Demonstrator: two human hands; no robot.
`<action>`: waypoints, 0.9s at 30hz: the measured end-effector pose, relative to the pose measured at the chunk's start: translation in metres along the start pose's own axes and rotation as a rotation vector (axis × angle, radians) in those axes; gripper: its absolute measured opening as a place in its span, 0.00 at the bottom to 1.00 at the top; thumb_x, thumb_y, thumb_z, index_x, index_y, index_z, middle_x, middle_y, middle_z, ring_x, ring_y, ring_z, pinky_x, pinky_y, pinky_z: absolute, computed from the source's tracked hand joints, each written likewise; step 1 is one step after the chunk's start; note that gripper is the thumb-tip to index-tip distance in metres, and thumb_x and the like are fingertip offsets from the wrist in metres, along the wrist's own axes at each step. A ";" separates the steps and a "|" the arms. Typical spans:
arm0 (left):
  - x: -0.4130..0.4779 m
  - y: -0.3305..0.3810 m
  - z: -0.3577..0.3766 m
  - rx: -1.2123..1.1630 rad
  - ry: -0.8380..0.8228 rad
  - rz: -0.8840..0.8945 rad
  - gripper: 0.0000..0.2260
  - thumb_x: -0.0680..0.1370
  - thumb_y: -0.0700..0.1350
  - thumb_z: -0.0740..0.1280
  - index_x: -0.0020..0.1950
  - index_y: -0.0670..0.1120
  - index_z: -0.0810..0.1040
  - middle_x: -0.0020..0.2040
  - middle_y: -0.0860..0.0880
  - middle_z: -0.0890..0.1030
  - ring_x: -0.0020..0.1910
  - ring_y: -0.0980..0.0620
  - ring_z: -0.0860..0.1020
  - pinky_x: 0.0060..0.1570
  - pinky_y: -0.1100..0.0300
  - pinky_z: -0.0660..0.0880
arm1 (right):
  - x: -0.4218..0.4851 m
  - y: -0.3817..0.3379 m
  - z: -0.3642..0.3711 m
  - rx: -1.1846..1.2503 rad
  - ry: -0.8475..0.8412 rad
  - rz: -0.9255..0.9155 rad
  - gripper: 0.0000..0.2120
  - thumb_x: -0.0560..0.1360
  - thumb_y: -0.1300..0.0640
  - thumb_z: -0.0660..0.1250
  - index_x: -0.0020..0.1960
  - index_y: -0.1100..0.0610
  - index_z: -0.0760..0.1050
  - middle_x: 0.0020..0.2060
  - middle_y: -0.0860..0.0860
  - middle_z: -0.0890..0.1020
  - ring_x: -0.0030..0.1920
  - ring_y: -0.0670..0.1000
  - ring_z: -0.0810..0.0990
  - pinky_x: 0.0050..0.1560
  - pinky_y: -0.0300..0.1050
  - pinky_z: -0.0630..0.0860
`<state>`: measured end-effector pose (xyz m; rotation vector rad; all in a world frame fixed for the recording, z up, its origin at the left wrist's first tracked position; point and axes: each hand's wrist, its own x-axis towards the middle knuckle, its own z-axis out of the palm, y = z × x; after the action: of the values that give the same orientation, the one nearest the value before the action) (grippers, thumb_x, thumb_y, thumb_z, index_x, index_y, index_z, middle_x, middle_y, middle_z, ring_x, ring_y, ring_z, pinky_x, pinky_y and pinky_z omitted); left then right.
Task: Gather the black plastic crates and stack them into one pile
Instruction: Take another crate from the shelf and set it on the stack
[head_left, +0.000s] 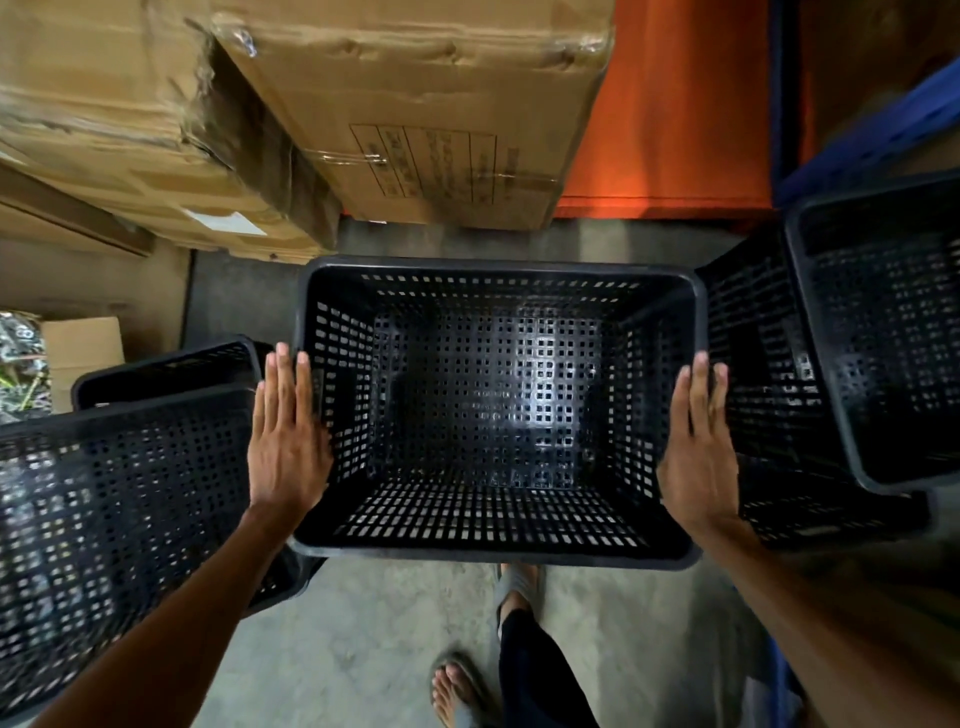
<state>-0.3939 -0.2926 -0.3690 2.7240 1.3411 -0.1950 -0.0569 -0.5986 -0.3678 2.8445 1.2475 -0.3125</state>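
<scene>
Currently I have the middle crate (493, 410) pressed between flat palms: left hand (287, 441) on its left wall, right hand (698, 447) on its right wall, over the floor (363, 639). More crates sit left (119, 499) and right (883, 338). Step in hand: carrying. Next, I judge, it needs aligning over one neighbour and lowering to nest.

Center crate (493, 415) upright, open, empty; left hand (288, 441) and right hand (698, 447) flat against its side rims. More black crates (119, 493) flank it. Cardboard boxes (415, 104) behind; concrete floor (363, 649) below.
</scene>
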 end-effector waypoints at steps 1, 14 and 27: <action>0.001 0.000 0.001 0.005 -0.005 -0.003 0.34 0.74 0.43 0.51 0.79 0.42 0.42 0.80 0.43 0.41 0.79 0.46 0.43 0.77 0.47 0.51 | 0.001 0.001 0.001 0.003 -0.014 0.013 0.46 0.65 0.74 0.62 0.78 0.67 0.44 0.79 0.60 0.41 0.78 0.63 0.41 0.77 0.54 0.55; 0.000 0.005 -0.011 -0.006 -0.070 -0.026 0.39 0.74 0.40 0.61 0.79 0.45 0.41 0.80 0.47 0.41 0.79 0.48 0.42 0.77 0.45 0.50 | 0.001 -0.005 -0.009 0.085 -0.114 0.047 0.41 0.72 0.67 0.61 0.78 0.65 0.42 0.78 0.60 0.38 0.78 0.63 0.40 0.77 0.55 0.54; -0.122 0.137 -0.189 -0.243 -0.699 0.003 0.31 0.81 0.49 0.58 0.79 0.41 0.46 0.80 0.42 0.47 0.79 0.43 0.47 0.77 0.52 0.49 | -0.178 -0.048 -0.200 0.340 -0.344 0.362 0.35 0.79 0.51 0.58 0.80 0.58 0.45 0.78 0.61 0.41 0.79 0.58 0.46 0.75 0.45 0.58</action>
<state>-0.3450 -0.4436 -0.1590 2.1386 1.0594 -0.8294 -0.1747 -0.6754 -0.1346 3.0198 0.6548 -1.0280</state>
